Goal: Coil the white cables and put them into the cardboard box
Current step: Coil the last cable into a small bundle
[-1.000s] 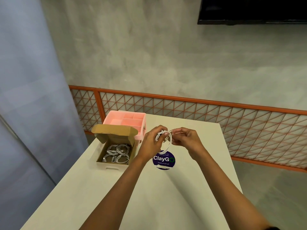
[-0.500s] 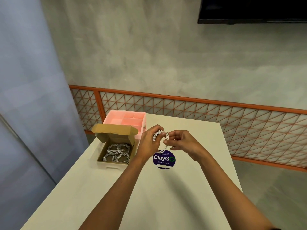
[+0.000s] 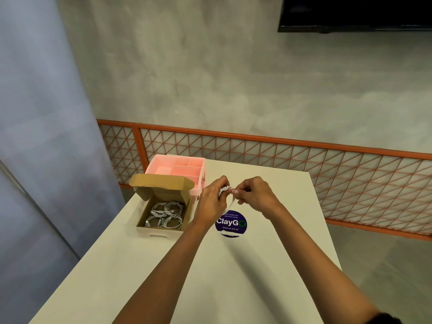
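Note:
A coiled white cable (image 3: 227,194) hangs between my two hands above the table, over a round sticker. My left hand (image 3: 211,199) grips the bundled top of the coil. My right hand (image 3: 253,194) pinches the cable close beside it, fingertips nearly touching the left hand. Much of the coil is hidden by my fingers. To the left stands the open cardboard box (image 3: 161,228), lid flap raised, with several coiled white cables (image 3: 166,213) lying inside.
A pink compartment tray (image 3: 176,166) stands behind the box at the table's far left corner. A dark round "ClayGo" sticker (image 3: 230,223) lies on the white table (image 3: 268,265). An orange lattice railing (image 3: 304,160) runs behind the table.
My right hand has shifted left, closer to the left hand, and the coil has been drawn tighter between them. The box has not moved.

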{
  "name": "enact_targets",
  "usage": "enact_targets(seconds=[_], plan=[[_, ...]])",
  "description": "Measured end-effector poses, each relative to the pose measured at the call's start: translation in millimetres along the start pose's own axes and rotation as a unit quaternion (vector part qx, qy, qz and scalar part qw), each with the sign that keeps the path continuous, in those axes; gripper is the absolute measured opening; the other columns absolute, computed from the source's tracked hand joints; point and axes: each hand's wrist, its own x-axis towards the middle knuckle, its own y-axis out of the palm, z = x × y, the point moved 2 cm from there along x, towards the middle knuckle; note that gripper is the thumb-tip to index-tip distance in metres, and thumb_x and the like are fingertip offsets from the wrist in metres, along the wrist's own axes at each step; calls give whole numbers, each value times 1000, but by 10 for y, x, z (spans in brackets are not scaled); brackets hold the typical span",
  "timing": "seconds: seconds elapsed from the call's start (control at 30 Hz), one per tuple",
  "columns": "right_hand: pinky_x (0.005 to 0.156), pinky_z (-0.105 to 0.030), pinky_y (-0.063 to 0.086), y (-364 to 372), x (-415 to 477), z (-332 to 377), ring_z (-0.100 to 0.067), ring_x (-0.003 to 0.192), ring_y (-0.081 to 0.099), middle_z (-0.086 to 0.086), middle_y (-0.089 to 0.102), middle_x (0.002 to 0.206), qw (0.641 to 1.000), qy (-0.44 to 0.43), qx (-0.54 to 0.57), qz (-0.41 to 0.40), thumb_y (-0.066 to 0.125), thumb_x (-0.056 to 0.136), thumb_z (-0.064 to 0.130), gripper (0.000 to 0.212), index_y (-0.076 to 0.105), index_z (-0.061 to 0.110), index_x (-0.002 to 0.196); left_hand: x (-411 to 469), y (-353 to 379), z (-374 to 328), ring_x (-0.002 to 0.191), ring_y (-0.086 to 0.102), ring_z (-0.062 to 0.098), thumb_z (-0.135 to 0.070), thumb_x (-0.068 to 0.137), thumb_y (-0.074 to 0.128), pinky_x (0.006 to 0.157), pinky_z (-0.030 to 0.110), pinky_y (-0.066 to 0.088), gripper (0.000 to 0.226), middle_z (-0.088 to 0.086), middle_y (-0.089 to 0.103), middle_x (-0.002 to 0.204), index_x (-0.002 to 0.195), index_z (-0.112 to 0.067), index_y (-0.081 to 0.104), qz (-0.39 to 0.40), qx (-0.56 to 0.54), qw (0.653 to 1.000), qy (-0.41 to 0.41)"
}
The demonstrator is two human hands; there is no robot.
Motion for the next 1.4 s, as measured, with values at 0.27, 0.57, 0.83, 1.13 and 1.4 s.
enact_targets(seconds=[0.27,0.57,0.83,1.13,1.4], plan=[[66,-17,43,-133,8,-105,-6,72,56,0,67,82,997,1,62,39,64,89,20,18,69,7,99,7,-64,46,53,58,4,-20,97,51,51,16,44,11,-1,68,71,88,-14,47,34,-112,988,-96],[60,-17,39,-156,40,-222,-9,73,49,1,53,90,997,-30,14,-68,74,81,19,9,73,12,86,5,-33,-70,71,69,15,-25,97,52,43,20,43,10,7,72,79,97,-15,49,31,-210,966,-147],[66,-11,48,27,19,-238,-19,79,69,-6,72,86,994,-34,65,-80,66,87,11,12,74,6,95,-15,20,-102,74,71,12,-25,96,54,45,28,54,11,7,72,82,95,-15,49,-17,-184,973,-140],[73,-29,59,115,10,-271,-24,72,69,-7,69,76,979,17,182,-90,74,78,3,7,70,2,83,-11,38,-29,73,72,16,-24,91,62,45,30,55,13,13,64,92,94,-13,56,3,-191,972,-136],[57,-4,42,61,3,-246,-8,63,58,2,66,70,994,-18,92,-52,74,79,9,12,75,5,91,-12,-13,49,83,72,18,-21,92,60,42,24,50,18,9,66,100,109,-14,61,28,-247,958,-142]])
